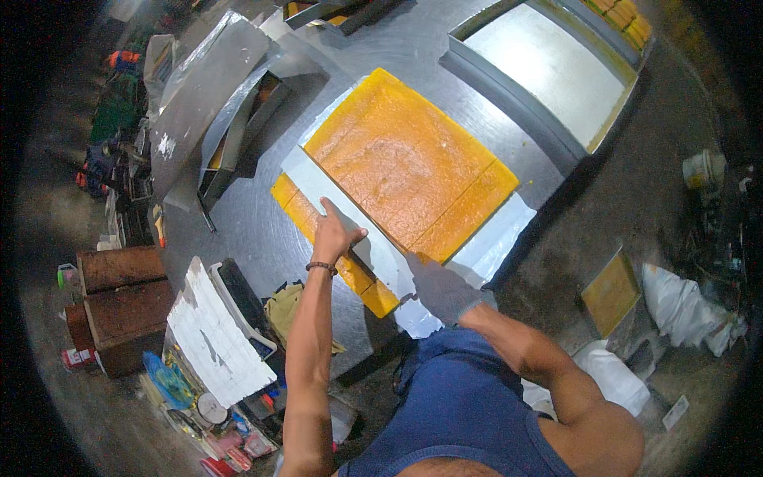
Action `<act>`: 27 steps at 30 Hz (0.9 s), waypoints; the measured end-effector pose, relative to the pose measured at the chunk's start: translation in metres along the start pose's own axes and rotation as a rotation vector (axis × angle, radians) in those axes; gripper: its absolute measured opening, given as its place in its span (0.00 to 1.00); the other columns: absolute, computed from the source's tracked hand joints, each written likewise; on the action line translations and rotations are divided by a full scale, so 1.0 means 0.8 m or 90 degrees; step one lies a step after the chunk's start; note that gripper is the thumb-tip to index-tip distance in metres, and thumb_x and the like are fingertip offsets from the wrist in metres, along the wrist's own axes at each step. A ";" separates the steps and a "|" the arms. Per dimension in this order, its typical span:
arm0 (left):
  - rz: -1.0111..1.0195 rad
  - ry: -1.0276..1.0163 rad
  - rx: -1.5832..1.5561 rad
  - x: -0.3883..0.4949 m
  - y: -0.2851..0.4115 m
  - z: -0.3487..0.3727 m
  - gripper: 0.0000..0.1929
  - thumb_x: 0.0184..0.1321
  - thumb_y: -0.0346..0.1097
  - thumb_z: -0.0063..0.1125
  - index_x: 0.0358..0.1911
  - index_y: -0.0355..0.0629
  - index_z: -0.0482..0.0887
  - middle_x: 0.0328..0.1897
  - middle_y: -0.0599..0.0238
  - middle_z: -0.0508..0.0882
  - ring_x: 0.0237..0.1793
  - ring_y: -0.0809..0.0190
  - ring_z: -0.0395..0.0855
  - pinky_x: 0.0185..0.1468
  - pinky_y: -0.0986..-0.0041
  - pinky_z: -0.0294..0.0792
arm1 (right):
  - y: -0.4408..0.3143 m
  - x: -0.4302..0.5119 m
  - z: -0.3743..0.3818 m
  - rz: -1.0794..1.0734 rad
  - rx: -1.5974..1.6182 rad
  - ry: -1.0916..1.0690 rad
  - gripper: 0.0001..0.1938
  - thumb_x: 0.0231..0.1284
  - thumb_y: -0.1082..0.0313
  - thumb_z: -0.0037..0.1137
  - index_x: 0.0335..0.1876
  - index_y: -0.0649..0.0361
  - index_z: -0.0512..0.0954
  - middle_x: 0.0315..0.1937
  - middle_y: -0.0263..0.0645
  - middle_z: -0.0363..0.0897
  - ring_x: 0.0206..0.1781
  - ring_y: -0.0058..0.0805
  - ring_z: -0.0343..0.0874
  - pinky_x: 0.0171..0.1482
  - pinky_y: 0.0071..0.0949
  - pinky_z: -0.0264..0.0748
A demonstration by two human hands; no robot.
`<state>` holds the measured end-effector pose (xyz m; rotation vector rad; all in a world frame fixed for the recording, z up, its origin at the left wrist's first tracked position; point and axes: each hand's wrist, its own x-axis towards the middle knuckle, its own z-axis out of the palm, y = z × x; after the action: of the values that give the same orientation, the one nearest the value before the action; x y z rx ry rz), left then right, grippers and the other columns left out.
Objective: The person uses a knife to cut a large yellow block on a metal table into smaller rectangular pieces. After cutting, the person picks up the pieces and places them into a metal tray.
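Observation:
A large yellow-orange slab (405, 161) with a moist, wrinkled top lies on a pale sheet on the metal table. Straight cut lines run near its edges. A long, flat, light-coloured straightedge (351, 214) lies across the slab near its left edge. My left hand (335, 231), bare with a beaded bracelet at the wrist, presses on the straightedge with its fingers spread. My right hand (438, 286) wears a grey knitted glove and is closed at the near end of the straightedge, by the slab's edge. What it grips, if anything, is hidden by the glove.
A shallow metal tray (548, 71) stands at the back right. Metal frames (238, 137) and a sheet-metal piece (208, 77) lie at the left. A brush (159, 225) rests at the table's left edge. Beside the near left edge are a cloth (286, 310) and a worn white board (217, 340).

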<state>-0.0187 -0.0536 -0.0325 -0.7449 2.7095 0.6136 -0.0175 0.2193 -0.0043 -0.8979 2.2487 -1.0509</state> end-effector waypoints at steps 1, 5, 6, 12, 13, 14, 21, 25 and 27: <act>0.019 0.009 0.029 0.001 -0.003 0.002 0.67 0.46 0.46 0.81 0.74 0.17 0.38 0.50 0.26 0.82 0.50 0.34 0.86 0.51 0.57 0.80 | 0.000 -0.003 -0.002 0.031 -0.014 -0.043 0.19 0.69 0.70 0.47 0.62 0.68 0.65 0.40 0.64 0.82 0.43 0.66 0.82 0.46 0.57 0.78; 0.038 0.014 0.043 0.008 -0.013 0.008 0.65 0.47 0.46 0.81 0.73 0.15 0.40 0.44 0.35 0.87 0.46 0.40 0.89 0.48 0.58 0.81 | -0.008 0.001 -0.017 0.080 0.012 -0.143 0.23 0.69 0.71 0.47 0.67 0.67 0.62 0.49 0.67 0.78 0.46 0.65 0.82 0.49 0.56 0.79; 0.050 0.020 0.037 0.009 -0.014 0.009 0.64 0.47 0.45 0.81 0.72 0.15 0.40 0.43 0.36 0.87 0.46 0.40 0.89 0.48 0.58 0.81 | -0.010 -0.009 -0.022 0.067 0.018 -0.119 0.24 0.69 0.71 0.46 0.68 0.67 0.62 0.49 0.67 0.78 0.46 0.64 0.82 0.48 0.56 0.79; 0.045 0.000 -0.024 0.009 -0.015 0.008 0.66 0.46 0.46 0.83 0.74 0.18 0.39 0.48 0.20 0.80 0.49 0.31 0.85 0.53 0.54 0.79 | -0.002 -0.058 -0.021 0.108 -0.012 -0.141 0.25 0.68 0.72 0.45 0.70 0.65 0.61 0.43 0.65 0.80 0.45 0.61 0.84 0.46 0.55 0.80; 0.056 0.009 -0.011 0.008 -0.015 0.008 0.66 0.45 0.46 0.83 0.74 0.17 0.39 0.47 0.22 0.81 0.49 0.32 0.85 0.52 0.54 0.79 | 0.002 -0.059 -0.017 0.141 -0.048 -0.178 0.25 0.69 0.71 0.45 0.71 0.64 0.60 0.43 0.65 0.80 0.46 0.61 0.84 0.46 0.55 0.80; 0.069 0.021 -0.001 0.008 -0.013 0.008 0.66 0.45 0.46 0.83 0.73 0.17 0.39 0.46 0.24 0.82 0.48 0.33 0.86 0.52 0.54 0.79 | 0.005 -0.053 -0.011 0.097 -0.023 -0.125 0.26 0.69 0.71 0.45 0.71 0.64 0.60 0.45 0.64 0.80 0.46 0.62 0.84 0.46 0.55 0.80; 0.063 -0.011 -0.041 0.010 -0.012 0.000 0.67 0.46 0.47 0.83 0.72 0.14 0.39 0.42 0.27 0.84 0.44 0.35 0.87 0.48 0.56 0.80 | -0.004 -0.083 -0.029 0.106 -0.045 -0.139 0.27 0.69 0.68 0.46 0.73 0.63 0.59 0.48 0.63 0.79 0.47 0.62 0.84 0.46 0.57 0.80; 0.053 -0.012 -0.036 0.007 -0.011 0.000 0.67 0.46 0.49 0.83 0.72 0.13 0.38 0.41 0.27 0.84 0.43 0.34 0.87 0.48 0.56 0.80 | -0.009 -0.106 -0.044 0.155 -0.129 -0.214 0.30 0.68 0.69 0.48 0.74 0.63 0.58 0.47 0.63 0.79 0.47 0.61 0.84 0.47 0.56 0.81; 0.060 0.000 -0.002 0.007 -0.009 0.001 0.67 0.46 0.49 0.82 0.72 0.13 0.39 0.42 0.26 0.84 0.43 0.34 0.87 0.48 0.56 0.80 | -0.008 -0.097 -0.042 0.130 -0.063 -0.193 0.31 0.68 0.68 0.49 0.75 0.63 0.58 0.49 0.63 0.79 0.48 0.61 0.84 0.47 0.57 0.80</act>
<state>-0.0191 -0.0610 -0.0378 -0.6193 2.7570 0.6386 0.0134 0.2894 0.0322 -0.7867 2.0970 -0.6698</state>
